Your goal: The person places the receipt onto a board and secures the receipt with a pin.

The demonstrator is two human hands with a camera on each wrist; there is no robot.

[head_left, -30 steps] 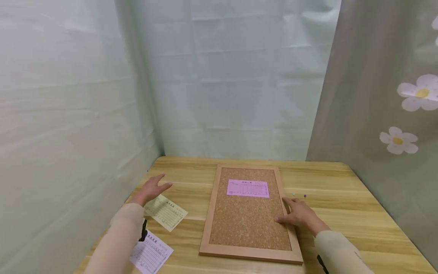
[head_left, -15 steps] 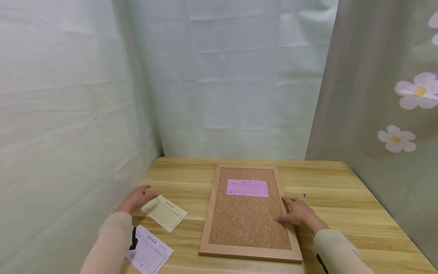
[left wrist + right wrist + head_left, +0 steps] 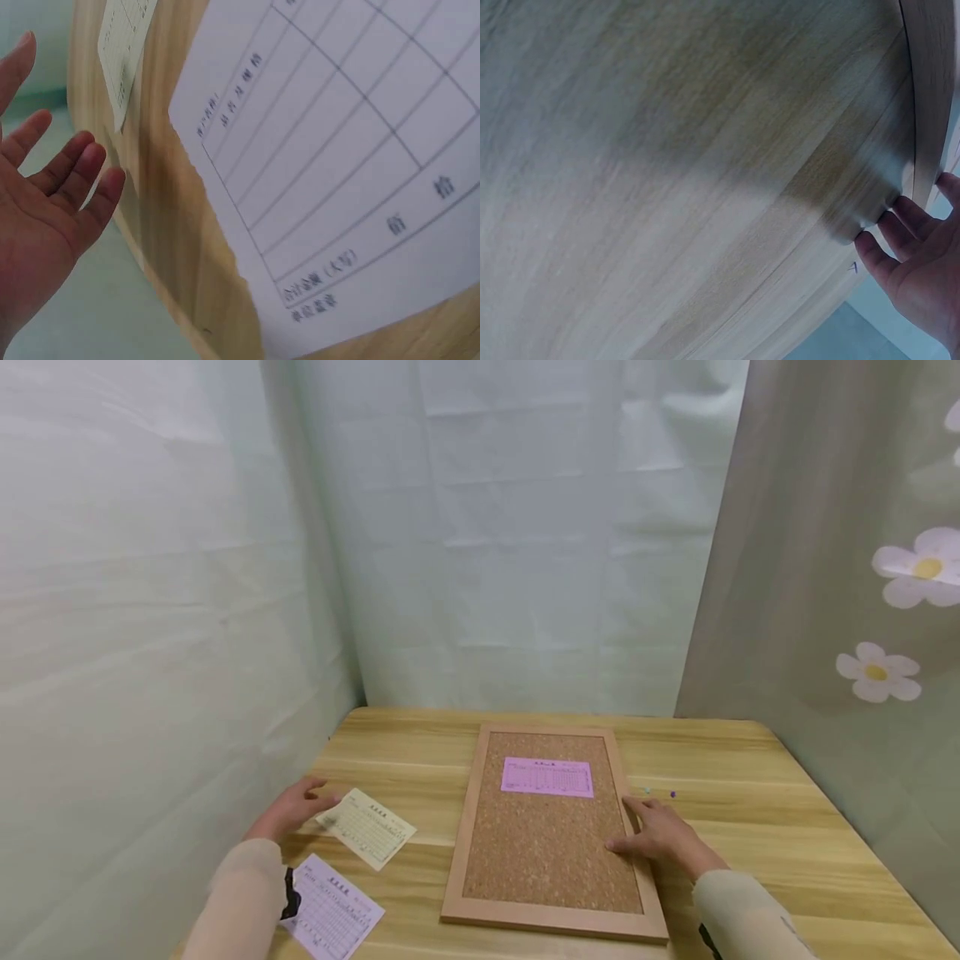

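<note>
My left hand (image 3: 291,810) is at the table's left edge, fingers loosely spread and holding nothing. Its fingertips lie close to a pale yellow receipt slip (image 3: 372,831); whether they touch it I cannot tell. Below the wrist lies a lilac receipt slip (image 3: 337,157), large in the left wrist view. My right hand (image 3: 663,835) rests on the right side of a wood-framed corkboard (image 3: 551,860). Its thumb reaches over the frame (image 3: 930,90), and its relaxed fingers lie along the outer side. A pink receipt slip (image 3: 547,777) lies on the board's upper part.
A pale turquoise pin-sized object (image 3: 647,790) and a small purple one (image 3: 672,793) lie on the wooden table (image 3: 750,827), right of the board. Pale green curtains (image 3: 525,527) hang behind and to the left. A flower-printed curtain (image 3: 795,568) stands on the right.
My left hand has drawn back toward me and to the left, from beyond the yellow slip to its left corner, uncovering more of both loose slips. The right hand keeps its place on the board.
</note>
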